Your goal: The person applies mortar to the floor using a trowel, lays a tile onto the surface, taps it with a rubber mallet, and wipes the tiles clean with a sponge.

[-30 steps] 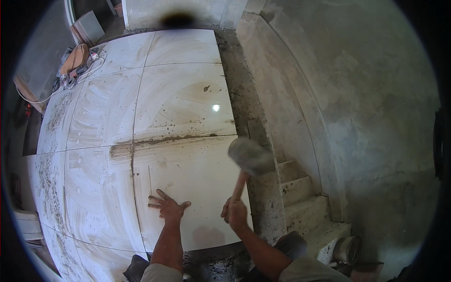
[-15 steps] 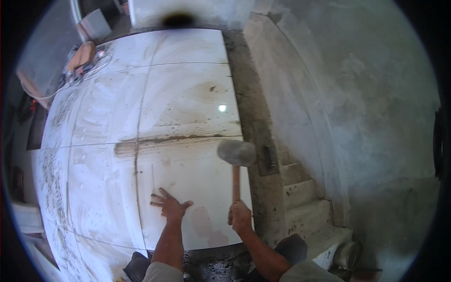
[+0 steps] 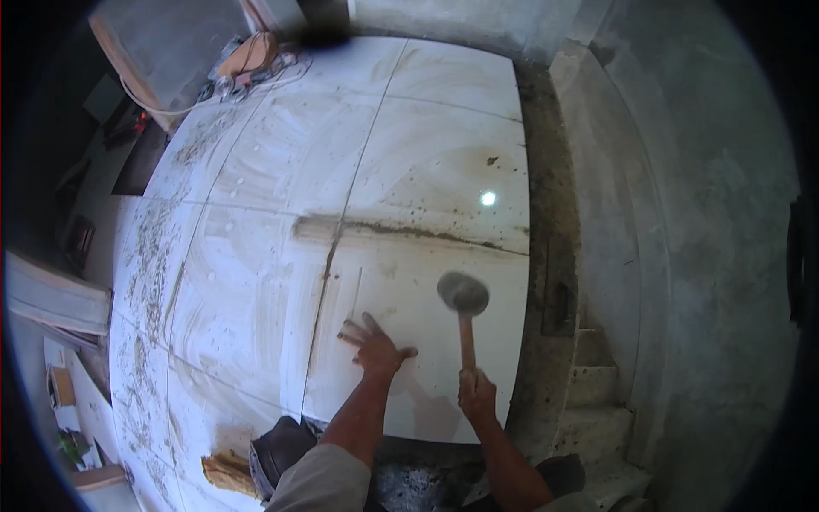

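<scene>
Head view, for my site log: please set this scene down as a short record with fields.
Left hand: fingers spread on a white tile
Right hand: closed around the handle of a mallet
Mallet: grey head, brown handle; contact with the tile unclear
Surface marks: brown smears, with dark residue along a joint
Right of the tiles: flat dark tool with a handle; steps nearer the person
</scene>
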`<state>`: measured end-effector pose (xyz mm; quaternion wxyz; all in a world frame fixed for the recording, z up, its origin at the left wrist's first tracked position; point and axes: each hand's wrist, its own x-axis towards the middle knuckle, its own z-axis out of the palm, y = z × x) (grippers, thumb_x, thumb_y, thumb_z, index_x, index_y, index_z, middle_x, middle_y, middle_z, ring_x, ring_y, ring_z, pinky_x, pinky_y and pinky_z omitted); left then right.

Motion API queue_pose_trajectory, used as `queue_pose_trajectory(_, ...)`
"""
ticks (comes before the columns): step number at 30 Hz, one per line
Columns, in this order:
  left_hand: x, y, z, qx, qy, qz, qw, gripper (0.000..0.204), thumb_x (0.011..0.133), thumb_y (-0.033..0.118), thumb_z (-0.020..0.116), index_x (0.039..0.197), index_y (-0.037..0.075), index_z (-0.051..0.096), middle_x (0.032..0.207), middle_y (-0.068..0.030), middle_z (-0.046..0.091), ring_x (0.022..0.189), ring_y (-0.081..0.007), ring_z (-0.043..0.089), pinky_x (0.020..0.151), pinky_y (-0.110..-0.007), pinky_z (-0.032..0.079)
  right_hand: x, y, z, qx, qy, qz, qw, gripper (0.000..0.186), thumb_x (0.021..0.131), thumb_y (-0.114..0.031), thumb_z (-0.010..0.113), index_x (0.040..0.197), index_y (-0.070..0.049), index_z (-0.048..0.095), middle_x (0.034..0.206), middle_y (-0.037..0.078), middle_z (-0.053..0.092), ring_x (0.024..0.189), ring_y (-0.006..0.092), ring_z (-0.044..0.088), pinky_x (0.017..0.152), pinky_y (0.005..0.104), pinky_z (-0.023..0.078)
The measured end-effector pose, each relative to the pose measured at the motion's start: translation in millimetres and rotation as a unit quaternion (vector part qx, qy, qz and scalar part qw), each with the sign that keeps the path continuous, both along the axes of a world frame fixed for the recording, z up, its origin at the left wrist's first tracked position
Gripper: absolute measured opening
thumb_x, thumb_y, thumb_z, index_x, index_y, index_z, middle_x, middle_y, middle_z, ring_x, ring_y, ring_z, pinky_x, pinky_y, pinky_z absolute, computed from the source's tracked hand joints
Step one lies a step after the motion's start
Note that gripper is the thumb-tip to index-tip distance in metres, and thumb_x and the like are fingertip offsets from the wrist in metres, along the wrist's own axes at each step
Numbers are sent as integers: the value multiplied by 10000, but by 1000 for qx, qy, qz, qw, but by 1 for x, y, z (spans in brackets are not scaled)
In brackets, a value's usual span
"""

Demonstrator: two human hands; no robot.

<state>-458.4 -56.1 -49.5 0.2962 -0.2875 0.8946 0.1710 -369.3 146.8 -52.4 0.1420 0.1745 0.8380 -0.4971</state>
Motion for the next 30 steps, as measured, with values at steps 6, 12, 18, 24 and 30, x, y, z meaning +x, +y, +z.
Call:
queue_pose_trajectory(6, 2, -3, -1, 14, -13, 2, 1000, 1424, 558, 583, 864, 1527, 52, -35, 1526, -354, -98, 1384, -597, -23, 903, -637, 473, -32, -17, 89, -181, 167, -8, 969, 509, 978, -481, 422, 807, -12, 525, 552, 41, 519, 471, 109, 502, 453, 279, 413)
queue_pose_trajectory(12, 4, -5, -7, 24, -9, -1, 1000, 1451, 549, 602, 860, 1521, 40, -58, 1516, -365, -122, 1377, -604, -59, 908, -664, 451, -69, -43, 43, -286, 228, -49, 930, 347, 940, -386, 552, 843, -54, 515, 557, 67, 508, 434, 139, 465, 400, 272, 367)
queue_pose_trajectory(18, 0, -4, 2, -1, -10, -12, 1000, 1419, 561, 636, 833, 1529, 61, -31, 1531, -347, -87, 1380, -602, -21, 880, -611, 507, -78, -58, -6, 11, -3, 100, 995, 393, 977, -355, 501, 835, 10, 537, 669, 229, 573, 613, 388, 615, 540, 443, 474)
queue_pose_trajectory(24, 2, -4, 5, 14, -17, -4, 1000, 1431, 553, 611, 851, 1528, 58, -38, 1530, -346, -96, 1379, -604, -28, 886, -617, 498, -104, -67, 96, -151, 212, 114, 959, 487, 984, -481, 452, 819, -25, 499, 571, 25, 494, 471, 89, 468, 442, 262, 402)
queue_pose_trajectory(30, 3, -7, -3, 30, -5, -3, 1000, 1446, 556, 599, 858, 1518, 35, -63, 1513, -368, -127, 1366, -623, -46, 891, -677, 454, -109, -74, 103, -222, 339, 102, 908, 559, 979, -543, 395, 834, -17, 513, 590, 53, 520, 480, 104, 467, 461, 267, 395)
